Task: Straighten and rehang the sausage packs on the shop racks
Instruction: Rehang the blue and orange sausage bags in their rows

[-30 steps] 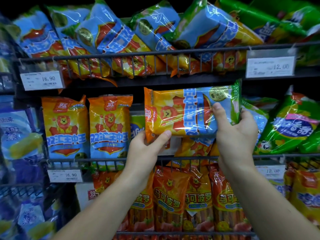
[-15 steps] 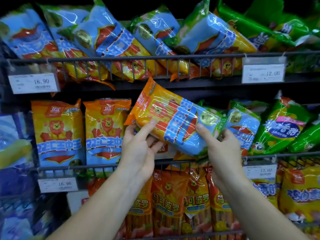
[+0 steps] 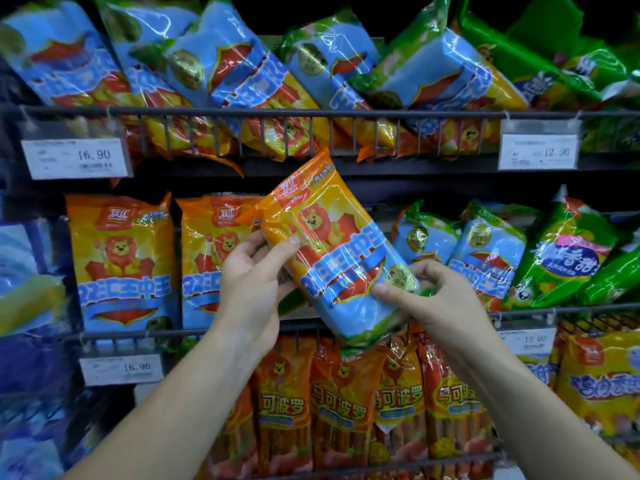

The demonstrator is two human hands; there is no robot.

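Holding the pack (image 3: 332, 258) tilted in front of the middle rack (image 3: 138, 335), the left grip (image 3: 256, 271) pinched its orange upper edge, thumb on the face, and the right grip (image 3: 440, 299) pinched the blue lower corner. It was not yet seated in the rack, top leaning left, just right of two upright packs (image 3: 121, 265). To finish well, I judged, the top should be swung upright to match those neighbours, the bottom lowered into the rack, and neither grip loosened until the pack stood by itself.
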